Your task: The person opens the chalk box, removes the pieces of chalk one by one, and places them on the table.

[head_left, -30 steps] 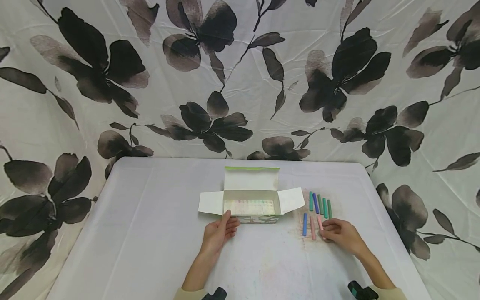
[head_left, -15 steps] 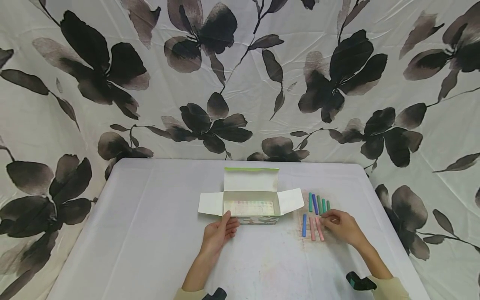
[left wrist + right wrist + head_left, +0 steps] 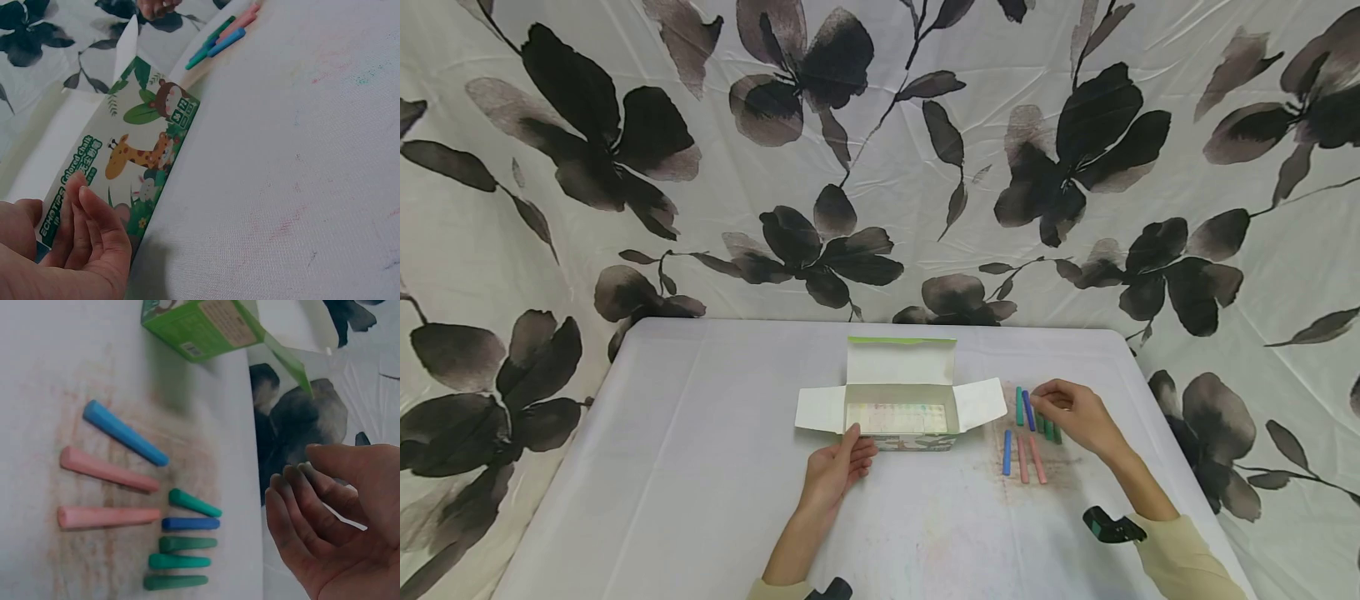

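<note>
An open cardboard chalk box (image 3: 898, 414) stands mid-table with its flaps spread; its front shows a giraffe print (image 3: 140, 159). My left hand (image 3: 848, 456) rests with straight fingers (image 3: 84, 215) flat against the box's front left. To the right of the box lie loose chalks: a blue one (image 3: 1006, 452) and two pink ones (image 3: 1028, 458) in front, and a row of green and blue ones (image 3: 187, 540) behind. My right hand (image 3: 1054, 402) hovers over the back row. Its dusty fingers (image 3: 294, 500) are loosely curled and hold nothing.
The white table (image 3: 700, 450) carries smudges of chalk dust around the chalks (image 3: 1045, 483). A floral black-and-white cloth (image 3: 880, 167) hangs behind and at both sides. A wrist-worn camera (image 3: 1108, 527) sits on my right forearm.
My right hand has left the pink chalks at the front and moved away from me to the back row of green chalks. The left hand and the box have stayed put.
</note>
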